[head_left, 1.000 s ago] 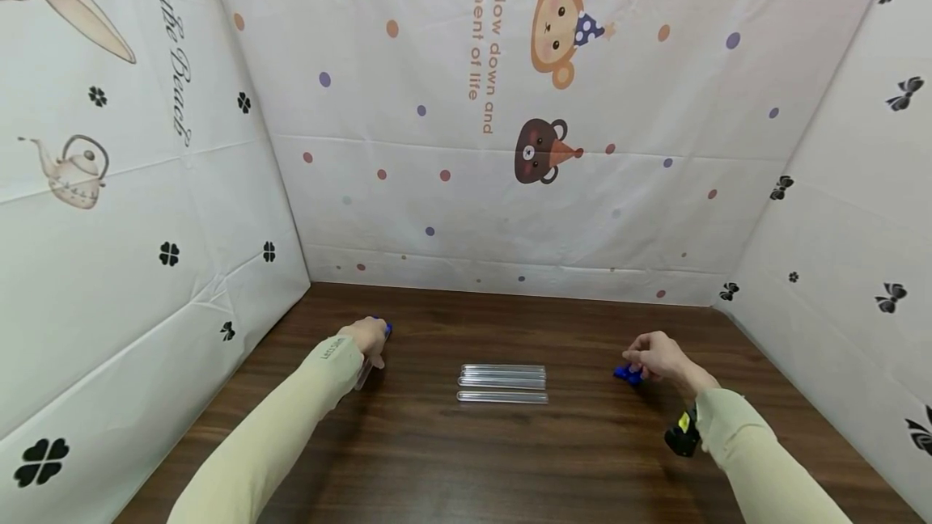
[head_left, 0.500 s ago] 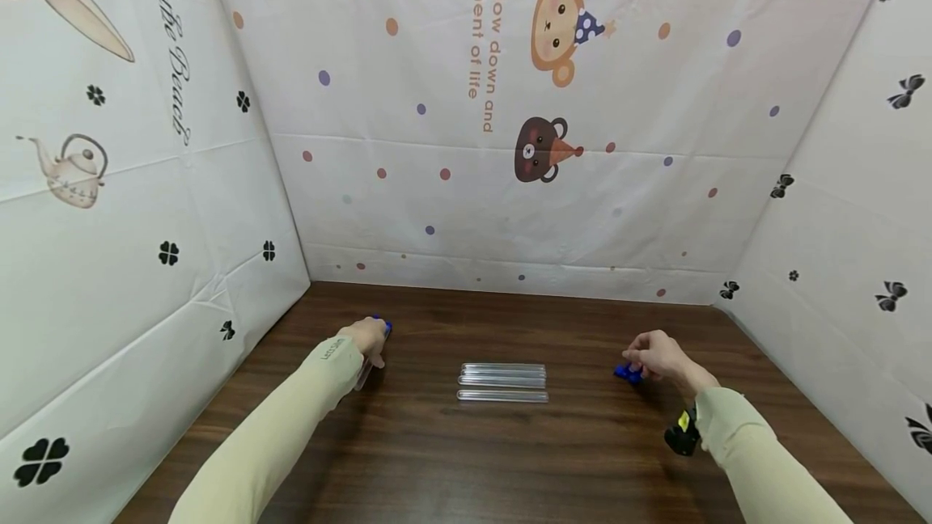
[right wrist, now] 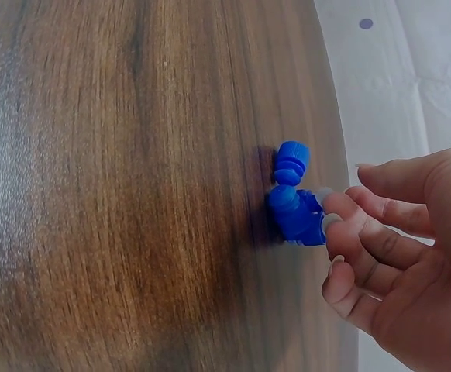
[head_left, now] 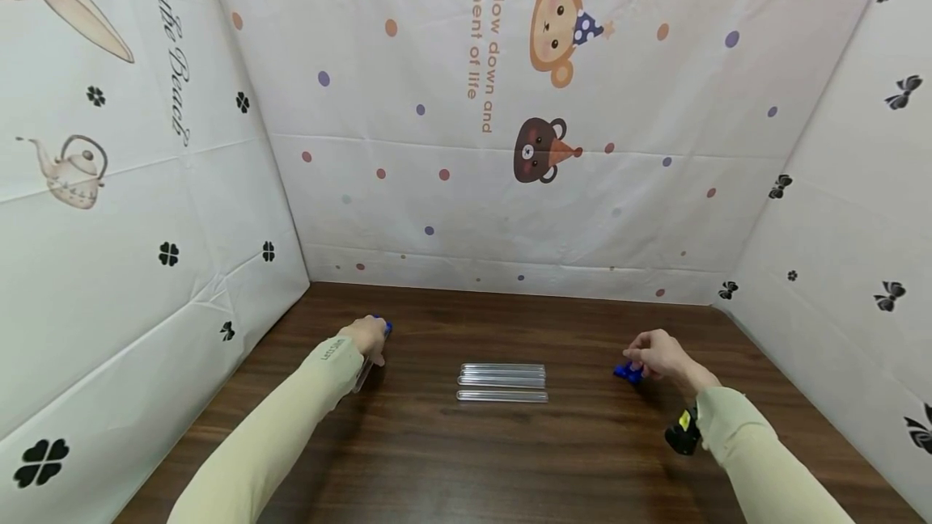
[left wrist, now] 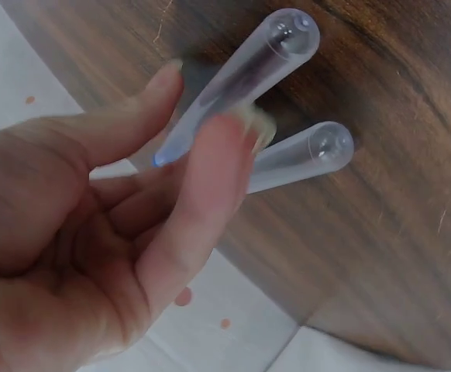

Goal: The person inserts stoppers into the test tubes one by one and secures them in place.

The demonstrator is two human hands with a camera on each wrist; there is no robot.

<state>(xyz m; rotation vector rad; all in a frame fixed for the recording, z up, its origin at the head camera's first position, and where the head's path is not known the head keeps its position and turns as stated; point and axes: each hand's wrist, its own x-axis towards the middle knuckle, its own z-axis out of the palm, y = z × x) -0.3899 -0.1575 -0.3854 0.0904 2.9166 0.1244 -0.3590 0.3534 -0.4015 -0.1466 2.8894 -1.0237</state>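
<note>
No change I can see this past second: left hand (head_left: 366,335), fingers parted, over two test tubes (left wrist: 249,74), frame left; right hand (head_left: 658,356), fingers loosely apart, beside ribbed blue caps (right wrist: 290,205), frame right. Work seems paused.

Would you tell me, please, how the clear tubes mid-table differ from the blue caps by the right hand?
The clear tubes are transparent; the blue caps are opaque. The clear tubes are long and slender, the blue caps short and stubby. The clear tubes lie parallel, the blue caps bunch together. Both rest on the table.
</note>
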